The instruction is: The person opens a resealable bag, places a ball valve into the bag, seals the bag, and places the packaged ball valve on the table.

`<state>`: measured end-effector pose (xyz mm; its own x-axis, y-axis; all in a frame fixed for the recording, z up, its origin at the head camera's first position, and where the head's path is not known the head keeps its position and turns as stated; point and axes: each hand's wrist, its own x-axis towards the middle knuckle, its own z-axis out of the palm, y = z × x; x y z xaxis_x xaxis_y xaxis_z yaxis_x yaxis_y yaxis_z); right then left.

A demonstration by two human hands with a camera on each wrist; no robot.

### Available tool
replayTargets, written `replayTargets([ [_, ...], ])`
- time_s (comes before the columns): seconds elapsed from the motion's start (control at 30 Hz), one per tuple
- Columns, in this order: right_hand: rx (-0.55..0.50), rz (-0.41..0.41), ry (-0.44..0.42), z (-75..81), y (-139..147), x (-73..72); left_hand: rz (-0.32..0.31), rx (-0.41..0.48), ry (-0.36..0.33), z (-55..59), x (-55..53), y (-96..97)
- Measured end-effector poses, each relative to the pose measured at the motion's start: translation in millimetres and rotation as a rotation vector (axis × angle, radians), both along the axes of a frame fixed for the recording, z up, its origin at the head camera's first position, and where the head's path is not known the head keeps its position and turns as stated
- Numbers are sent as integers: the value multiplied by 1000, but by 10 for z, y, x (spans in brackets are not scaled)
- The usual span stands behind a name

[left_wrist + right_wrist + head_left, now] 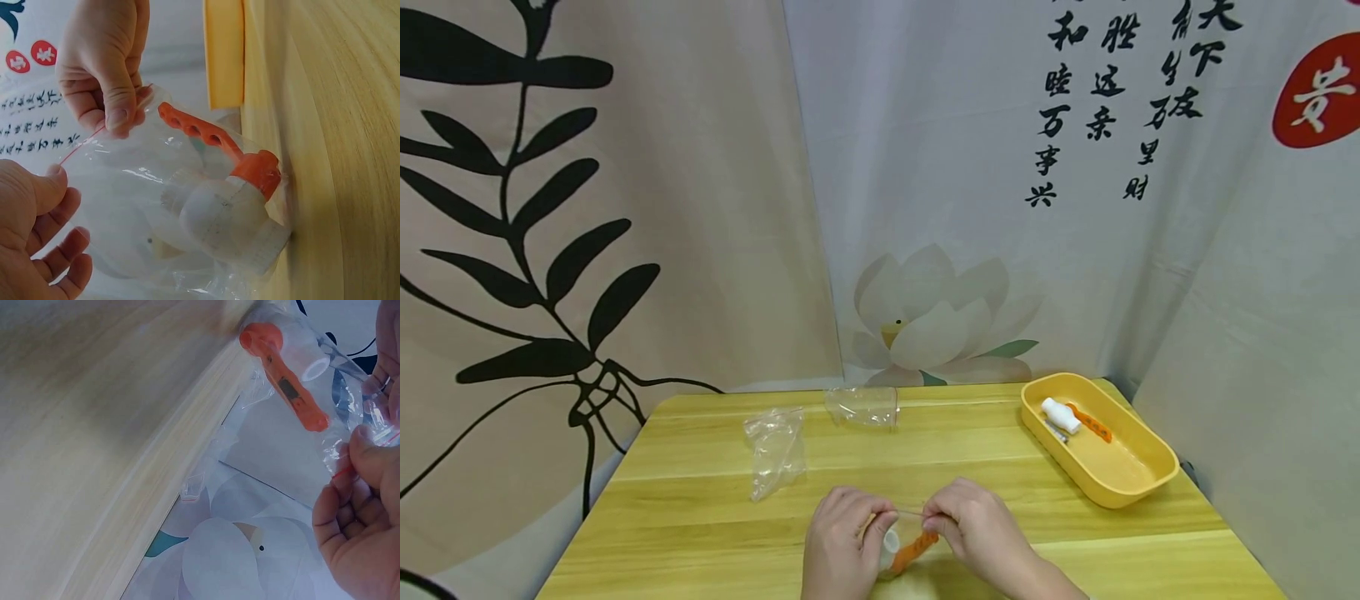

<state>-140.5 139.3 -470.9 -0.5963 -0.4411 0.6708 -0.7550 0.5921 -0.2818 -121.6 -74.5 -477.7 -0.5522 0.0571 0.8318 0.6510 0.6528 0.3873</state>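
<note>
Both hands pinch the top edge of a clear zip bag point(119, 169), which has a thin red seal line. My left hand point(846, 542) holds one end of that edge between thumb and forefinger. At the other end, my right hand point(973, 529) pinches it with thumb and fingers. Within the bag lies a white plastic ball valve point(222, 219) with an orange lever handle point(290, 394). The handle slants up toward the right hand's side. In the head view, the left hand partly hides the valve.
At the table's right stands a yellow tray point(1138, 482) holding a white valve piece point(1061, 415), an orange handle point(1092, 423) and a small grey piece point(1057, 431). Another clear bag point(777, 454) and a clear plastic piece point(862, 407) lie toward the back edge.
</note>
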Motion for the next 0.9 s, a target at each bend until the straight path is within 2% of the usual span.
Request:
replayTargets([
  [0.17,-20,17,-55,13,14,13,6,-2,4,-2,-3,5],
  [0.3,-50,50,-67,11,7,13,-2,1,16,-14,-3,18],
  [0.5,-84,105,-29,12,-36,12,-13,0,40,-38,-4,29],
  [0.73,-101,141,55,2,-67,0,-31,7,70,-64,-9,22],
  [0.9,-98,135,83,-7,-70,-13,-29,-8,32,-40,13,18],
])
